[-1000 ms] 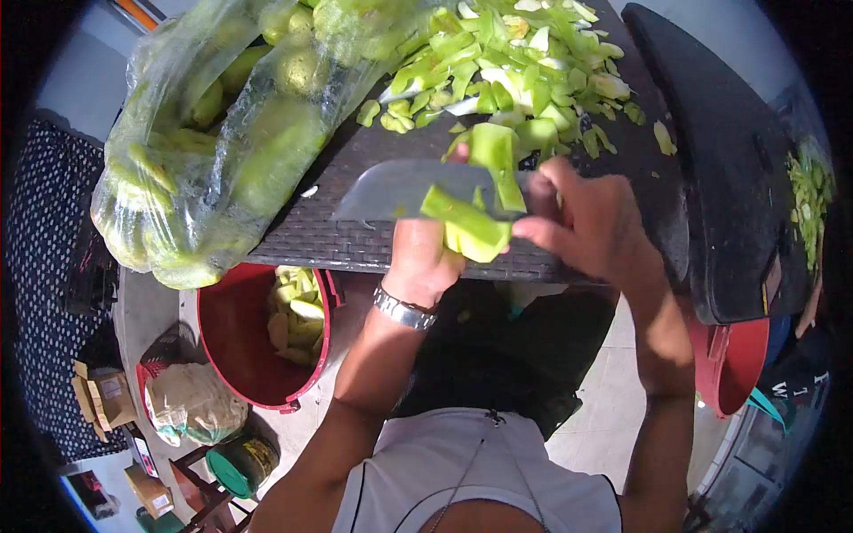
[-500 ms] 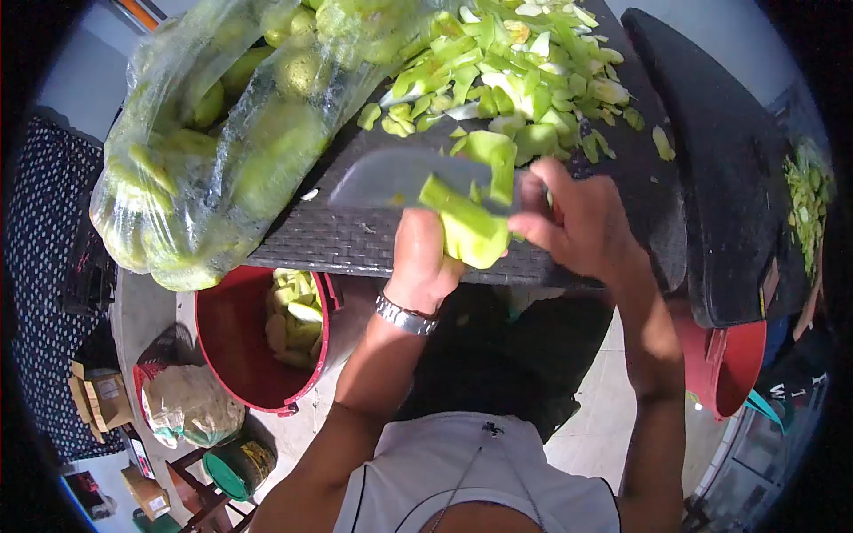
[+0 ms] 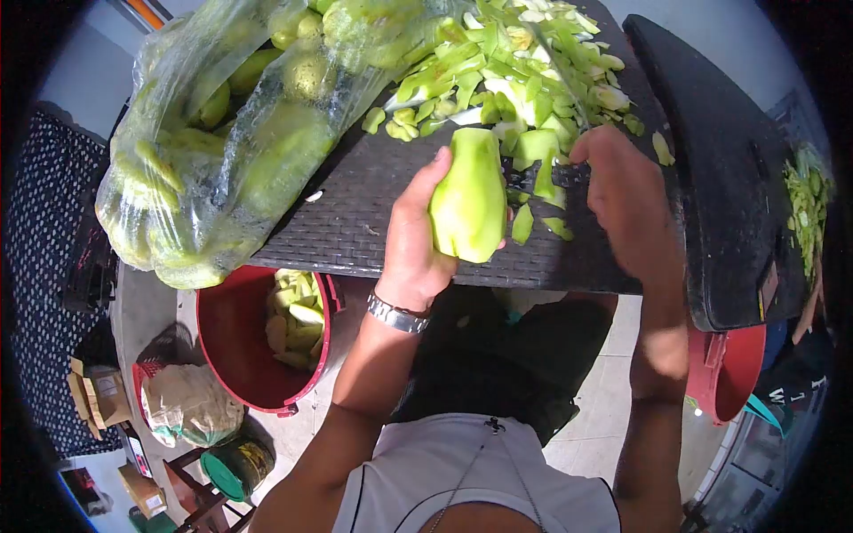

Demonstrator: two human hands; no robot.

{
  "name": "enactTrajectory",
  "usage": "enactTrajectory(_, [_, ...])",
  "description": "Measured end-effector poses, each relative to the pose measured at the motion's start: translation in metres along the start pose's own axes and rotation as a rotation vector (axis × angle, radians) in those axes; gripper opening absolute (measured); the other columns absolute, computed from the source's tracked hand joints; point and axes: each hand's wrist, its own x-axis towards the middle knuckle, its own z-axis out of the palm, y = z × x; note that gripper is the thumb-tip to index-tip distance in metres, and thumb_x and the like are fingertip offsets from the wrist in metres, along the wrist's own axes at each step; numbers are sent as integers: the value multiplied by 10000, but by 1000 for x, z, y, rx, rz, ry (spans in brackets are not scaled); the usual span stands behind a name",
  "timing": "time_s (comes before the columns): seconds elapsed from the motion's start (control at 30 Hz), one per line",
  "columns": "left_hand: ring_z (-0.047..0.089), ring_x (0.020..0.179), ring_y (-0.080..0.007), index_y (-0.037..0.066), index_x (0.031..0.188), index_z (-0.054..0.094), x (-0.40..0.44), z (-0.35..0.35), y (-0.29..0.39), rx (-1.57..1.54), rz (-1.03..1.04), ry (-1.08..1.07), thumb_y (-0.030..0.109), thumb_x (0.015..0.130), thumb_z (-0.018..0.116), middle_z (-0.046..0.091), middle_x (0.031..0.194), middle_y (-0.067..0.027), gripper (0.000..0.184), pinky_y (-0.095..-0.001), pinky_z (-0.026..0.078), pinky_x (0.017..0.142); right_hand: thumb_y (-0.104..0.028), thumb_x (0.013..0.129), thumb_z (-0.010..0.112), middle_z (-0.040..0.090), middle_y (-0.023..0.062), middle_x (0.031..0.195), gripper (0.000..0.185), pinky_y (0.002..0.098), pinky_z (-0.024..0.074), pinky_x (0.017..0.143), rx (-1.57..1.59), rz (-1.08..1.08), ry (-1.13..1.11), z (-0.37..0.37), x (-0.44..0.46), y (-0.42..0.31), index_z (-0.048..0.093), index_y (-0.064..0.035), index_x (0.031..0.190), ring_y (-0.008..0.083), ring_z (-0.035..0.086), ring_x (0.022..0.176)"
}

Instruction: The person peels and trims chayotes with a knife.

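My left hand (image 3: 416,226), with a metal watch at the wrist, is wrapped round a peeled, pale green chayote (image 3: 471,195) held over the near edge of the table. To its right my right hand (image 3: 622,195) is closed on a knife (image 3: 569,84), whose blade shows thin and nearly edge-on, pointing away over the peelings. The knife's handle is hidden in my fist. Green peel strips (image 3: 542,173) lie between the hands, below a large heap of peelings (image 3: 524,80).
A clear plastic bag (image 3: 213,178) of unpeeled chayotes lies on the dark woven tabletop (image 3: 346,226), overhanging its left edge. Below stands a red bucket (image 3: 231,333) holding pale pieces (image 3: 298,320). A black chair back (image 3: 711,169) and another red bucket (image 3: 742,382) are at the right.
The knife has come off the chayote and swung away to the right with my right hand, its blade turning edge-on. Strips of peel have dropped onto the table. The chayote now stands more upright.
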Motion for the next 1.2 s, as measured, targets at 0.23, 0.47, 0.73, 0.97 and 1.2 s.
enactTrajectory(0.23, [693,1087,-305,53,1386,553,11,-13,-23,-84,107,83,484,1035,546,685,1227,-169,555,-440,587,955,-373,941,710,624,111,655,360,431,508,531,-381,-377,-82,20,-15,-7,550,-58,1012,350,697,620])
enactTrajectory(0.47, [726,819,-343,25,1327,580,-6,10,5,80,1,29,501,1032,501,701,1109,-208,566,-460,616,586,-459,1009,597,597,126,632,407,423,448,490,-451,-418,198,-8,35,79,568,-53,1019,319,628,535])
enactTrajectory(0.73, [734,815,-298,48,1273,605,-9,11,6,-39,-70,40,492,1029,530,714,1036,-135,512,-429,616,613,-764,979,429,367,-50,528,719,263,259,378,504,320,42,-29,16,24,633,-75,1004,57,316,387])
enactTrajectory(0.97, [710,962,-374,52,1296,596,-5,13,2,-248,-26,-22,482,1014,535,702,1110,-160,518,-521,608,772,-702,1022,400,321,-76,523,684,257,256,364,1169,496,-139,8,52,35,637,-64,1091,59,303,364])
enactTrajectory(1.2, [650,1067,-431,42,1319,601,-1,3,9,-449,4,-40,415,1020,487,661,1206,-229,492,-616,528,975,-720,1018,386,374,-58,534,701,260,252,385,721,77,272,16,-7,-21,619,-71,1139,62,324,384])
